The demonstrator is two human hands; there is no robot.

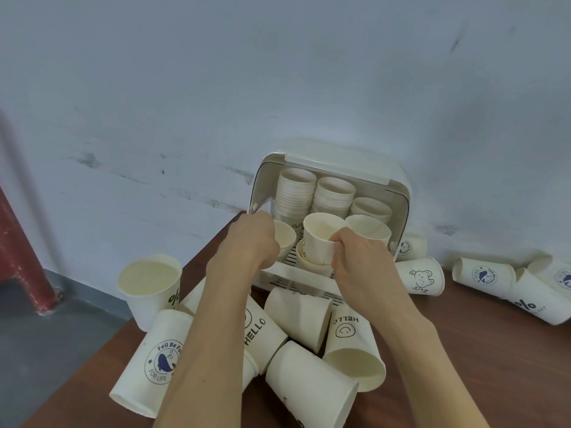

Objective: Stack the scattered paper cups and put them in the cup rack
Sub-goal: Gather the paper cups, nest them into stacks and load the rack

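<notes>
The white cup rack (398,186) stands open against the wall, with tall stacks of paper cups (295,193) at its back. My right hand (360,257) grips an upright paper cup (318,239) that sits nested in another cup on the rack's slatted floor. My left hand (250,242) holds a cup (285,237) at the rack's front left. Another upright cup (369,228) stands just behind my right hand. Several loose printed cups lie on their sides on the brown table (482,350), such as a whale-print cup (151,362) and a HELLO cup (352,344).
One upright cup (151,285) stands at the table's left corner. More cups lie at the right, among them a bear-print one (421,281) and a whale one (483,276). A red post (21,254) rises from the grey floor at left. The wall is close behind the rack.
</notes>
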